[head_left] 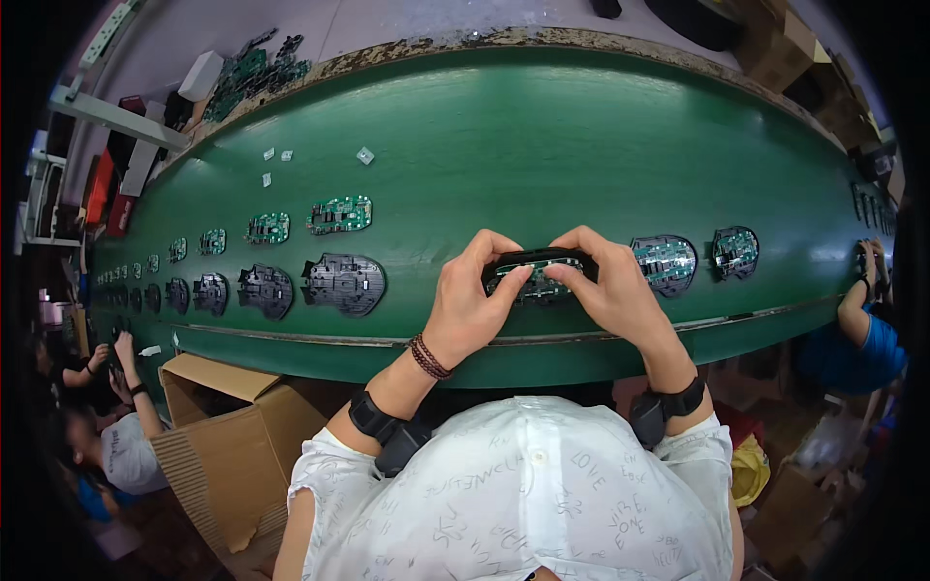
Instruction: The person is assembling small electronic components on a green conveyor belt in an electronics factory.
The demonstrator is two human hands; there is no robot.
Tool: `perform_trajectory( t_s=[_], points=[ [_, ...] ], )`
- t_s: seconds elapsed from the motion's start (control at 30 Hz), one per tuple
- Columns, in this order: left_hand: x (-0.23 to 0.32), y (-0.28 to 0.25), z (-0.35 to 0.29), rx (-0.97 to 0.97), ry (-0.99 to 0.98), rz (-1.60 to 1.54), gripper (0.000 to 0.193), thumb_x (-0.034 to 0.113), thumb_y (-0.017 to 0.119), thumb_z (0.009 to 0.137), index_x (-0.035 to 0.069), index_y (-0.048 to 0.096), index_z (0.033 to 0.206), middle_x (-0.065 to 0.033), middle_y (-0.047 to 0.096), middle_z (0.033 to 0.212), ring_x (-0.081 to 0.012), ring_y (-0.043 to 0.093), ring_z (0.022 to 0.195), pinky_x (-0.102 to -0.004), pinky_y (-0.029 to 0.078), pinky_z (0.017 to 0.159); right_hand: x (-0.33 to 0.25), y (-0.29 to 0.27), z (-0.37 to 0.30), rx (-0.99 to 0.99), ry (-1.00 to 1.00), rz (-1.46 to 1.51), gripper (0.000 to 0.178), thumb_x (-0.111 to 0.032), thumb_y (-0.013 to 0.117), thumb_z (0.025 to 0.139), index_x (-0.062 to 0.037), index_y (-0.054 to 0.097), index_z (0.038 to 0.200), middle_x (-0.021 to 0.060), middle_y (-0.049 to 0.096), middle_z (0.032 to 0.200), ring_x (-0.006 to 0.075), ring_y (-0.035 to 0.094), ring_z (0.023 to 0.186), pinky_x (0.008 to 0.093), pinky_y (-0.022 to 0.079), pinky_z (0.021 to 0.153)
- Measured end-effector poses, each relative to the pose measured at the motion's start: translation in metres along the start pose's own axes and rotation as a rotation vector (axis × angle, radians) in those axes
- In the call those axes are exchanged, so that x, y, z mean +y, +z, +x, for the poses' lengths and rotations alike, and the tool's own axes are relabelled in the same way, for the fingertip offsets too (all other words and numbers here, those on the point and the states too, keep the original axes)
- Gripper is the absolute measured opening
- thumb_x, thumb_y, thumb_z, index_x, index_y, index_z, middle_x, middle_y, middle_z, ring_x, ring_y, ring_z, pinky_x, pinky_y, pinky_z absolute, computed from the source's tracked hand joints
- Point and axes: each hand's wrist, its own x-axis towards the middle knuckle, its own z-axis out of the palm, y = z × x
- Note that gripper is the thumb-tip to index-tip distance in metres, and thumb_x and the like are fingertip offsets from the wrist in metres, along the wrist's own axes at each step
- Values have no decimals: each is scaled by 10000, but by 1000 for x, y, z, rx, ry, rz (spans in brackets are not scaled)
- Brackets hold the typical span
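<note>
Between my two hands, just above the near part of the table, is a black plastic shell with a green circuit board (536, 270) in it. My left hand (479, 289) grips its left end, the thumb pressing on the board. Round the right end curls my right hand (612, 287), its thumb also on the board. The fingers behind the shell are partly hidden. To the right lie two black shells with boards in them, a nearer one (666, 264) and a farther one (735, 252). Left of my hands sits a bare black shell (344, 283), with a green board (340, 214) behind it.
Rows of more shells (265, 290) and boards (267, 228) run left along the green table (504, 145). Small pale pieces (365, 155) lie farther back. A cardboard box (232, 436) stands below the front edge at left. Other people work at both ends, one in a blue top (852, 347).
</note>
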Motion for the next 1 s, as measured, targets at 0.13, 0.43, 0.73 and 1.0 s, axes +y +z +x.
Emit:
perform_trajectory(
  t_s=[0.13,0.43,0.73,1.0],
  points=[
    [-5,-4,4,-54,-66,-69,217,56,725,954,-13,610,1125,-50,702,953,-78,652,861,-237,528,749,-2,-2,6,-16,-33,-3,226,-153,729,940,29,664,1057,168,732,936,290,698,811,383,518,732],
    [-17,-10,20,-8,-14,-30,234,45,727,943,-24,627,1142,-58,678,1018,-96,649,970,-251,540,812,12,-5,17,0,149,321,219,-119,589,1045,32,660,1186,48,675,935,104,608,849,297,500,746],
    [-20,-74,39,213,218,421,251,127,729,922,63,698,1164,-78,653,1156,-218,630,1076,-341,513,914,25,4,20,136,11,125,219,-90,610,1009,39,672,1175,108,725,1032,178,671,910,317,533,814],
    [-39,-165,73,367,138,763,312,100,703,938,72,707,1248,-102,679,1241,-241,660,1107,-375,547,933,15,3,18,188,53,11,216,-99,606,1017,19,696,1174,80,701,939,133,588,837,295,486,722]
  ],
)
